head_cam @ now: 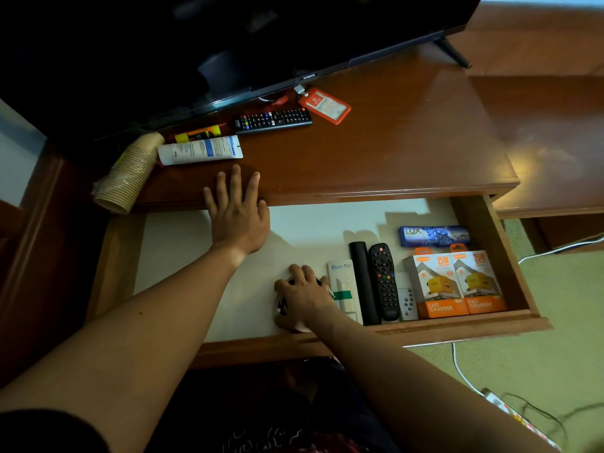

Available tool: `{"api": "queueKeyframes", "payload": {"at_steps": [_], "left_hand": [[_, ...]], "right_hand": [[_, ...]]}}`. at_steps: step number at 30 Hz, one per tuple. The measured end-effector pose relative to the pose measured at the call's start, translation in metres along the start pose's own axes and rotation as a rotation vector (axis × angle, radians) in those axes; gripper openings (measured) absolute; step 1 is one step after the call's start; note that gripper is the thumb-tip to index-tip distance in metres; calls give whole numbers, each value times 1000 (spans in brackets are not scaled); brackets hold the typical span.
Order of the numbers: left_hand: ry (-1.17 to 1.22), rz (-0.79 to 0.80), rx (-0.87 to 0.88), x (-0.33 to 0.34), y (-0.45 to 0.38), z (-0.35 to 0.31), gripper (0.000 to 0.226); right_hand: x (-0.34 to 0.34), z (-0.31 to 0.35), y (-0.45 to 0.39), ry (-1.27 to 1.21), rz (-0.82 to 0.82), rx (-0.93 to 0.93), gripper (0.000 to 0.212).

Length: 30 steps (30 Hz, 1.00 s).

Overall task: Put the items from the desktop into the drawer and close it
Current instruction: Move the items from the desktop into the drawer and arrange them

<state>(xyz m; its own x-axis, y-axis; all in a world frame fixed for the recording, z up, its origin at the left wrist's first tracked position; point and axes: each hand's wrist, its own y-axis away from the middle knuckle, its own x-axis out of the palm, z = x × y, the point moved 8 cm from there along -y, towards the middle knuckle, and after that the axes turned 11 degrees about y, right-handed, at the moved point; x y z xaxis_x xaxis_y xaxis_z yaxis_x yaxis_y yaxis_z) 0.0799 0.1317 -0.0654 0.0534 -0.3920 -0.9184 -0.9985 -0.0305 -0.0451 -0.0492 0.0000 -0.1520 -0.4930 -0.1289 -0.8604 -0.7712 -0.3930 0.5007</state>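
Your flat, empty left hand [237,212] rests on the desktop's front edge; the white plastic tube [200,150] lies crosswise just beyond.

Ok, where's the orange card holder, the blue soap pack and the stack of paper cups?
Orange card holder [325,106], head view, its front.
Blue soap pack [434,236], head view, wrapper middle.
Stack of paper cups [130,173], head view, ribbed side.

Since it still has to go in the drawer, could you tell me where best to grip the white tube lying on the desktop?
Probably pinch the white tube across its middle from above: it lies flat, long sides exposed, cap end against the stacked paper cups. The left hand rests closest.
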Motion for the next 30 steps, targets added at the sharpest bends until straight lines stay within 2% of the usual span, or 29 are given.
{"api": "queueKeyframes", "payload": {"at_steps": [3,8,10,13,18,21,23,25,30], "left_hand": [[-7,12,-4,1,1,0,60],[2,61,-10,0,0,-1,61],[7,93,-26,-1,-1,-1,61],[74,71,-69,-13,-6,-2,55],[147,-106,-36,-56,-26,-10,41],[106,-196,-3,-80,-48,-5,41],[55,-220,36,-89,-61,1,45],[-8,-182,-2,-91,-70,10,50],[-157,-91,-44,-79,-70,29,63]], "right_hand": [[0,-1,0,-4,-14,-7,64],[-6,-6,1,-43,-4,-4,71],[-19,-11,1,-64,-40,12,66],[-58,-21,1,-109,-188,38,50],[-149,-49,-14,-183,-572,125,26],[-200,-62,-35,-154,-669,109,19],[-231,-69,-54,-119,-708,91,23],[-254,-75,-77,-85,-713,73,33],[-266,-79,-138,93,-463,-13,73]]}}
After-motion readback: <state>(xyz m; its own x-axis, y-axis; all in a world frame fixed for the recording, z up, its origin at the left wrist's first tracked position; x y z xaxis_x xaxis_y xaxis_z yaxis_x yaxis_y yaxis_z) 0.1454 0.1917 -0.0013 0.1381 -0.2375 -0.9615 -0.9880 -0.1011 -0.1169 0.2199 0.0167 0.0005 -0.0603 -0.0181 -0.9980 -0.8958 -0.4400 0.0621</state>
